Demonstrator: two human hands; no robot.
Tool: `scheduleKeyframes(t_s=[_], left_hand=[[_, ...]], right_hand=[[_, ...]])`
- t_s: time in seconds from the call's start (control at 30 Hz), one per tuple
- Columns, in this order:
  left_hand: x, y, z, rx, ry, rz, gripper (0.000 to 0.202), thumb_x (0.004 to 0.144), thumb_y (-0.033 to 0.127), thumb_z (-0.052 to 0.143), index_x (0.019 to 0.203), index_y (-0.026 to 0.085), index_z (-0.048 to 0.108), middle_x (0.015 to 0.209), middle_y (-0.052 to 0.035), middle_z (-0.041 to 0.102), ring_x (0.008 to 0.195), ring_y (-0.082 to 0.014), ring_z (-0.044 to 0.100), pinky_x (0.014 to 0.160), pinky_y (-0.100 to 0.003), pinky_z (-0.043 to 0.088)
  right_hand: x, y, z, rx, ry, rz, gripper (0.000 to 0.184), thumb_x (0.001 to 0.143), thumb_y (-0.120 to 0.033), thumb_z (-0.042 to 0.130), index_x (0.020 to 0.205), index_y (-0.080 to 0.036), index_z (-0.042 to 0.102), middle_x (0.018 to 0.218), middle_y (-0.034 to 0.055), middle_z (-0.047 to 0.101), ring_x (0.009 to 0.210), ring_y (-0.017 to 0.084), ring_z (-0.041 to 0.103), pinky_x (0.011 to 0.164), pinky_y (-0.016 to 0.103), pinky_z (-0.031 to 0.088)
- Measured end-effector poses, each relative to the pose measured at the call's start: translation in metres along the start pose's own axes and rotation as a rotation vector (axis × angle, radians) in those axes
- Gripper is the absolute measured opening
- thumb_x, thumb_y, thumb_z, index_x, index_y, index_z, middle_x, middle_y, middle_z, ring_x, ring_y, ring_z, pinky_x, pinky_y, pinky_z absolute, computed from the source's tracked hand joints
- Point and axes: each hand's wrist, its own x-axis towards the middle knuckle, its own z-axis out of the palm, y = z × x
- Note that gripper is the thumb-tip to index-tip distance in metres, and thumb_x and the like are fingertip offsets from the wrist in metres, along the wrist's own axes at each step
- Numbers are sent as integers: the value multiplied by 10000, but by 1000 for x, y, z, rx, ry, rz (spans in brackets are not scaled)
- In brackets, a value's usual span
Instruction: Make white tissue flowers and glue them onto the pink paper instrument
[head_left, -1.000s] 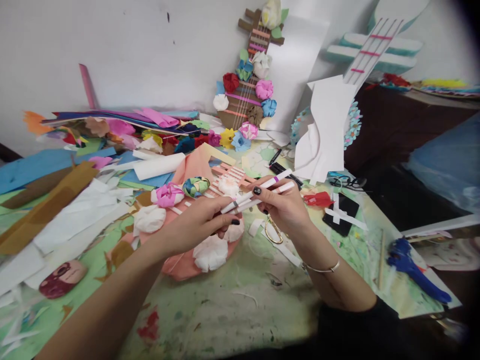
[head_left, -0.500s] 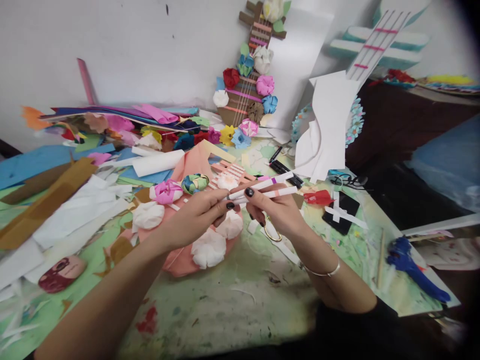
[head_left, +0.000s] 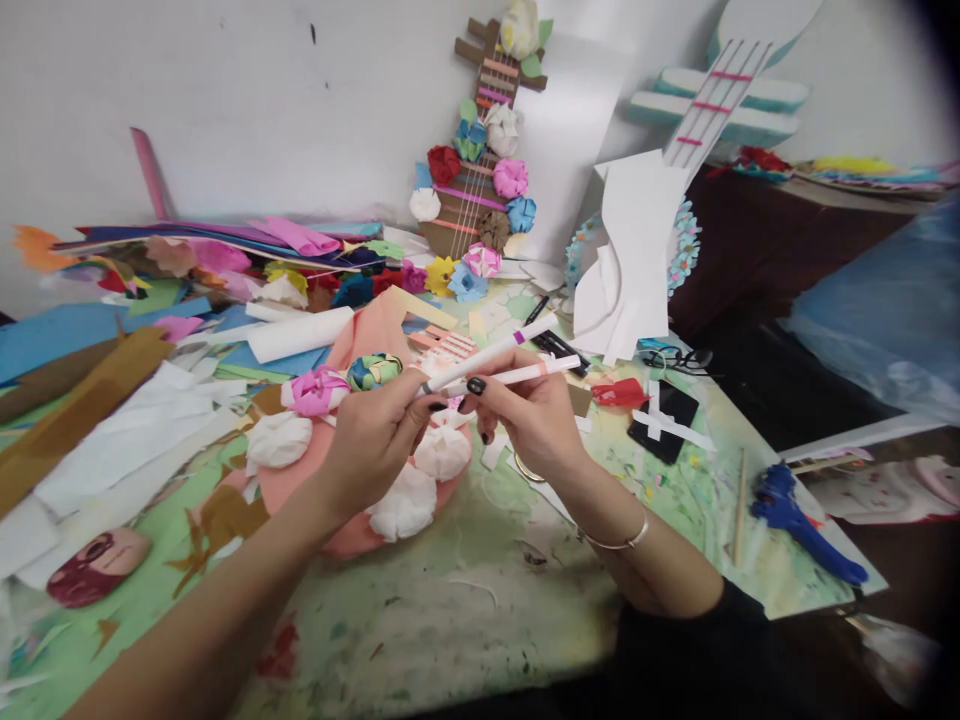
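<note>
My left hand (head_left: 379, 435) is closed around the near end of a white marker with a purple band (head_left: 487, 355), which slants up to the right. In my right hand (head_left: 536, 415), thumb and fingers pinch a second white marker with a peach band (head_left: 551, 368). Its near end reaches toward my left fingers, and whether they also grip it I cannot tell. Both markers are above a salmon paper instrument shape (head_left: 281, 485), partly hidden by my hands. On it sit white paper flowers (head_left: 405, 502), a pink flower (head_left: 319, 390) and a green-blue flower (head_left: 375, 371).
Paper sheets and scraps (head_left: 135, 425) cover the left side. A flower-covered brown paper guitar (head_left: 450, 235) leans on the wall, with white paper cutouts (head_left: 645, 250) to its right. Black pens (head_left: 559, 345), a taped black slab (head_left: 675, 410) and a blue glue gun (head_left: 806, 525) lie rightward.
The purple-banded marker has separated from the peach-banded one and lifted slightly, held at its end by my left hand. The whole view has shifted a little to the right.
</note>
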Motion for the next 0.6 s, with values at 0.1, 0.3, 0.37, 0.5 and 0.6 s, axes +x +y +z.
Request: scheduleKeyframes(t_s=[0.1,0.3,0.37,0.5,0.6], left_hand=[[-1,2,3,-95,-52,-52,327,960,367,390,693,193,462,453,46,447,409,-97,404,468,-240,281],[2,-1,3,-704,-240,-329,373,897,506,546,717,191,459,473,94,259,351,-57,247,366,-201,188],[3,-8,-7,-795,-152,-394,398,853,499,619,672,180,464,479,98,231,356,-38,200,362,-184,163],[2,-18,-26,-733,62,-374,369,895,450,586,673,175,479,470,78,285,377,-55,311,395,-191,225],[-5,-23,-24,-564,53,-318,369,923,468,536,699,182,476,502,48,409,455,-99,459,471,-237,351]], right_hand=[[-1,3,1,-7,-45,-25,195,822,-368,669,808,-197,577,627,-32,680,424,68,555,398,201,463],[6,-9,-14,-90,-4,-77,189,814,-359,671,759,-205,577,551,-34,632,395,62,478,388,220,384],[9,-32,-32,-98,182,-185,215,778,-323,699,682,-229,531,472,-73,534,376,55,435,374,211,332],[12,-67,-60,-114,379,-429,196,790,-194,675,653,-235,541,500,-78,497,404,24,361,405,194,298],[14,-53,-53,-217,152,-195,46,780,-238,704,789,-208,670,544,-32,580,477,79,505,481,248,430]])
